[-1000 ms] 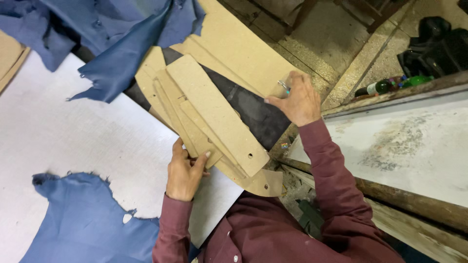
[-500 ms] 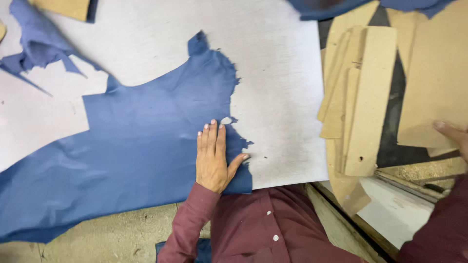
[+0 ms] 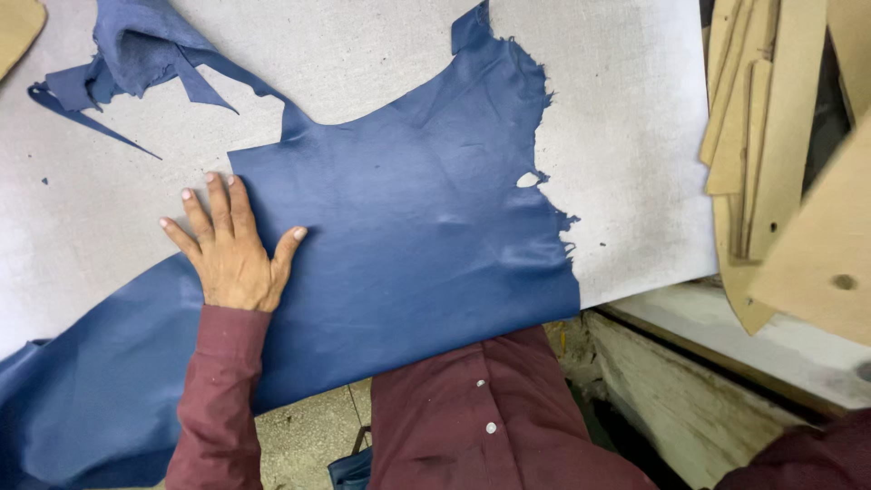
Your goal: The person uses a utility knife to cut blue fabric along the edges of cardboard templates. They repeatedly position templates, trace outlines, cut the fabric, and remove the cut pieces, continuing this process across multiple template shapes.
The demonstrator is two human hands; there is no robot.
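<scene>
The left hand [image 3: 234,249] is lying flat, palm down, on the large blue leather hide [image 3: 399,245], its fingers [image 3: 218,201] spread apart and stretched out straight, the thumb angling off to the side; the fingertips are reaching past the hide's upper edge and touching the pale grey work board [image 3: 363,54] beneath it; nothing is being gripped, the hand is only pressing down. The hide is sprawling across the board from its ragged torn edge on the right down to the lower left, where it is hanging over the near edge. A crumpled blue leather scrap [image 3: 136,45] is sitting at the upper left, well apart from the hand; tan cardboard pattern pieces [image 3: 771,136] are stacking up at the right, beside the board. The right hand is lying out of view; only a dark red sleeve [image 3: 807,458] is showing at the lower right corner, so I cannot tell how its fingers are standing.
</scene>
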